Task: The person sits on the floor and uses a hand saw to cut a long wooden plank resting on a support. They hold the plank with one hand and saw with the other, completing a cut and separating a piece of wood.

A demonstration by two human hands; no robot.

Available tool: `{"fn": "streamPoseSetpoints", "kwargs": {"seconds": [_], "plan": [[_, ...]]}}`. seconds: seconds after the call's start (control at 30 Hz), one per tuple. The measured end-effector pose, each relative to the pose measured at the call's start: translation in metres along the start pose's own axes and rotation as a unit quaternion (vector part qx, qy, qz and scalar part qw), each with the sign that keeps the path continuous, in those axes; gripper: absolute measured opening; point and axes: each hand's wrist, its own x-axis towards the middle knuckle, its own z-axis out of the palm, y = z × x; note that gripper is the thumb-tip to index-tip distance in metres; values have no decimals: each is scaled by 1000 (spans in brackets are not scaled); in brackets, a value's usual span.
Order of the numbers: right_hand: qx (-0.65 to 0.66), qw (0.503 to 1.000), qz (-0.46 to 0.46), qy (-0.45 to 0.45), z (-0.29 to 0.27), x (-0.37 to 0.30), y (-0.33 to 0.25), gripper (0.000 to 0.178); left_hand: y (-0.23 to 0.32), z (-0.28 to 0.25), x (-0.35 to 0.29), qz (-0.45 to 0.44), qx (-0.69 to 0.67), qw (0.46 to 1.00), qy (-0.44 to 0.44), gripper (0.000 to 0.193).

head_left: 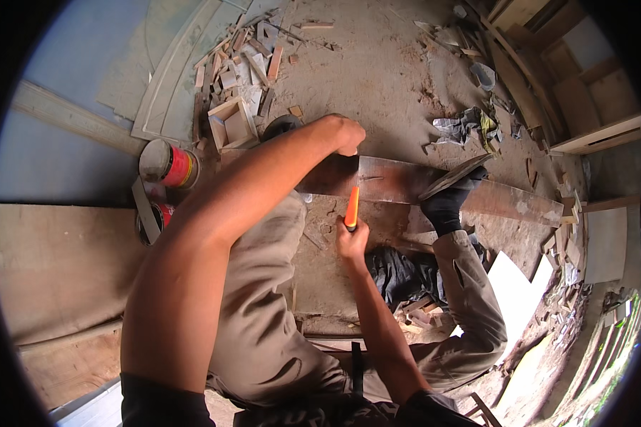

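Note:
A long dark brown wooden plank (406, 181) lies across the dirt floor in front of me. My left hand (345, 134) is closed and presses down on its far edge near the left end. My right hand (352, 242) grips an orange-handled tool (352, 206), its tip pointing at the plank's near edge. I cannot tell what kind of tool it is. My right foot in a dark sock (445, 206) rests on the plank, with a thin strip of wood (454, 176) lying over it. My left knee hides the plank's left end.
Two red tins (169, 165) stand to my left beside a pile of wood offcuts (238, 78). A crumpled rag (466, 124) lies beyond the plank. Boards and a wooden frame (591, 107) lean at the right. A white sheet (516, 288) lies by my right leg.

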Motion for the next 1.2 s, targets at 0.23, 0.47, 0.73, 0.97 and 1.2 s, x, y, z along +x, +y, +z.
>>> {"fn": "streamPoseSetpoints", "kwargs": {"seconds": [0.23, 0.47, 0.73, 0.97, 1.2], "plan": [[-2, 994, 43, -104, -67, -136, 9, 26, -5, 7, -9, -36, 14, 998, -58, 38], [5, 996, -79, -28, -30, -44, 24, 24, -22, 12, -12, -35, -18, 998, -42, 37], [20, 999, -44, -13, -1, 38, -2, 29, -83, 20, -33, -62, -86, 994, 38, 38], [16, 990, -44, -136, -48, -109, 71, 25, -96, 14, -42, -59, -96, 993, 36, 35], [-61, 984, -21, -165, -47, -115, 76, 24, -88, 14, -41, -56, -130, 990, 30, 38]]}}
